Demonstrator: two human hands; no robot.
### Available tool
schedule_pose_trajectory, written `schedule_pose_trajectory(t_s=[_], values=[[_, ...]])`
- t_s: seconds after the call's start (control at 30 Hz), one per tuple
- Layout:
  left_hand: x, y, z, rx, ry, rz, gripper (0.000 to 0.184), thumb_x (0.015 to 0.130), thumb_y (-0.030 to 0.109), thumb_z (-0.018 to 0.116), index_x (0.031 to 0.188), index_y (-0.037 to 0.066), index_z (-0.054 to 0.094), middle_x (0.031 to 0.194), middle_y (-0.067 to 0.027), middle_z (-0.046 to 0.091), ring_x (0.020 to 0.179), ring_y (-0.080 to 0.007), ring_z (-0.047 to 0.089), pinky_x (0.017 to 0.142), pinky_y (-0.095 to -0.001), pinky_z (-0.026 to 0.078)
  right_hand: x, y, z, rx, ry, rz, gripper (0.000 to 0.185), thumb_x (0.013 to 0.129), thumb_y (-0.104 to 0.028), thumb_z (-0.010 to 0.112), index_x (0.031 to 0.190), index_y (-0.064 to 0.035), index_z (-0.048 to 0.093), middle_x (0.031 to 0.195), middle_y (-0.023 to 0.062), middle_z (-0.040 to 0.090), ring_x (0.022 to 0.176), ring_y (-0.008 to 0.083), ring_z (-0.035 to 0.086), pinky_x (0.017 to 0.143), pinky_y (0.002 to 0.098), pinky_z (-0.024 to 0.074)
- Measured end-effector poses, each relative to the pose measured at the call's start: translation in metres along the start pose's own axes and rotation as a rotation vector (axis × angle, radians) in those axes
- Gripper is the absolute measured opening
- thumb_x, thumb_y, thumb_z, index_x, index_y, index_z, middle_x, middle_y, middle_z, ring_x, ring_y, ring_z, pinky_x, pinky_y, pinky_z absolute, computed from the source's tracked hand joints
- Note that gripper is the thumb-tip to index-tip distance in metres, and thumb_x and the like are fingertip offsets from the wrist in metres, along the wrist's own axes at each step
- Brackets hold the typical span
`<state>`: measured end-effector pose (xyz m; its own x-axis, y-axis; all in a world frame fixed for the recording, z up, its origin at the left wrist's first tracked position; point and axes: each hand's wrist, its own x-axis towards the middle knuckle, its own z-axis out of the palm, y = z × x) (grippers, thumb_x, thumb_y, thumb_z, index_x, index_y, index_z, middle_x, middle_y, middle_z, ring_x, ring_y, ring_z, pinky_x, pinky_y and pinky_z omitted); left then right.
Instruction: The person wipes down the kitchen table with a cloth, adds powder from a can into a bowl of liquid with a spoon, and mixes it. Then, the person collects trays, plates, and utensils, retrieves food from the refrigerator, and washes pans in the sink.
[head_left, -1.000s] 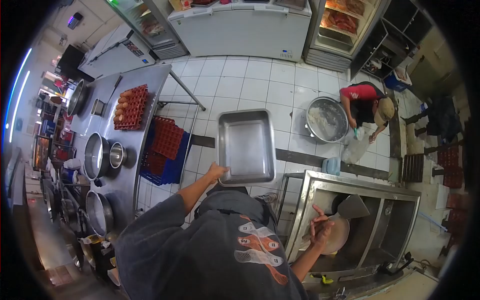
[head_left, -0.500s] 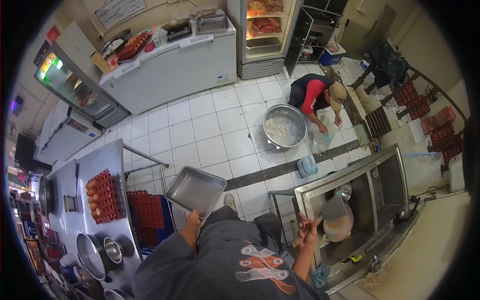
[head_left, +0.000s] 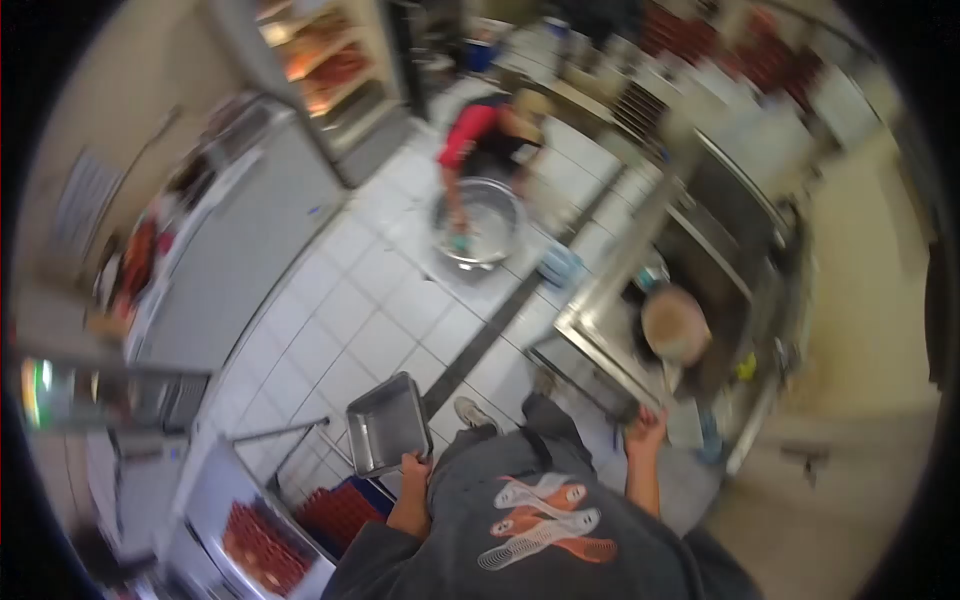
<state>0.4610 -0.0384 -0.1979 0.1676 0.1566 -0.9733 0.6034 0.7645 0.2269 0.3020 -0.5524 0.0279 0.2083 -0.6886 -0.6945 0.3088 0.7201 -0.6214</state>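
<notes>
My left hand (head_left: pixel 416 466) grips the near corner of a deep rectangular metal tray (head_left: pixel 385 425), tilted out over the floor beside my legs. My right hand (head_left: pixel 646 432) is closed at the near edge of the metal sink (head_left: pixel 590 335). A flat, pale grey blade (head_left: pixel 685 425) shows right beside it, smeared by motion; the fingers hide the handle. Inside the sink, just beyond this hand, lies a round pan (head_left: pixel 675 325) with a light brown inside.
A co-worker (head_left: pixel 490 135) crouches at a large metal basin (head_left: pixel 480 225), one arm in it. A blue jug (head_left: pixel 560 265) stands near the sink. Red egg trays (head_left: pixel 265 550) lie on the metal table at lower left. A white chest freezer (head_left: pixel 235 235) lines the wall.
My view has turned to the right. My right hand has moved down to the sink's near edge with the flat-bladed tool. The co-worker's arm has gone into the basin.
</notes>
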Motion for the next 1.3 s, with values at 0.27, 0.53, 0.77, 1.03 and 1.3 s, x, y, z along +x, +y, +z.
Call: schedule_pose_trajectory(t_s=[0.27, 0.53, 0.77, 1.03, 1.3], values=[[-0.021, 0.007, 0.055, 0.110, -0.148, 0.075, 0.042, 0.089, 0.002, 0.046, 0.131, 0.005, 0.047, 0.128, -0.0149, 0.052, 0.113, -0.0329, 0.054, 0.096, -0.0497, 0.046, -0.041, -0.003, 0.014, 0.179, 0.156, -0.076, 0.050, 0.084, -0.056, 0.063, 0.074, -0.0069, 0.057, 0.092, 0.0059, 0.063, 0.060, 0.0085, 0.054, 0.043, 0.0196, 0.0375], [-0.164, -0.040, 0.139, 0.508, -0.302, 0.353, 0.041, 0.086, 0.005, 0.064, 0.122, -0.009, 0.050, 0.114, -0.0147, 0.059, 0.098, -0.0281, 0.061, 0.084, -0.0443, 0.053, 0.005, -0.038, 0.030, 0.021, 0.221, -0.022, 0.048, 0.085, -0.055, 0.063, 0.077, -0.0083, 0.055, 0.098, 0.0051, 0.061, 0.066, 0.0100, 0.052, 0.046, 0.0216, 0.0364], [-0.262, -0.132, 0.249, 0.477, -0.477, 0.635, 0.040, 0.088, 0.016, 0.068, 0.117, -0.008, 0.054, 0.105, -0.0124, 0.062, 0.094, -0.0194, 0.059, 0.078, -0.0333, 0.049, 0.063, -0.101, 0.052, -0.132, 0.076, -0.064, 0.042, 0.089, -0.049, 0.060, 0.081, -0.0082, 0.055, 0.097, 0.0044, 0.063, 0.072, 0.0103, 0.054, 0.048, 0.0221, 0.0361], [-0.334, -0.268, 0.345, 0.928, -0.429, 1.083, 0.051, 0.094, 0.041, 0.054, 0.115, -0.006, 0.055, 0.095, -0.0225, 0.066, 0.088, -0.0351, 0.063, 0.080, -0.0430, 0.048, 0.092, -0.133, 0.025, -0.369, 0.116, -0.257, 0.052, 0.093, -0.052, 0.053, 0.096, -0.0009, 0.063, 0.084, 0.0028, 0.059, 0.072, 0.0108, 0.054, 0.047, 0.0239, 0.0361], [-0.388, -0.346, 0.366, 1.197, -0.644, 1.242, 0.051, 0.095, 0.037, 0.051, 0.128, -0.002, 0.045, 0.104, -0.0274, 0.062, 0.094, -0.0442, 0.061, 0.083, -0.0480, 0.047, 0.067, -0.164, -0.008, -0.500, 0.209, -0.389, 0.057, 0.093, -0.053, 0.052, 0.100, 0.0012, 0.064, 0.076, 0.0035, 0.055, 0.067, 0.0118, 0.054, 0.045, 0.0252, 0.0386]])
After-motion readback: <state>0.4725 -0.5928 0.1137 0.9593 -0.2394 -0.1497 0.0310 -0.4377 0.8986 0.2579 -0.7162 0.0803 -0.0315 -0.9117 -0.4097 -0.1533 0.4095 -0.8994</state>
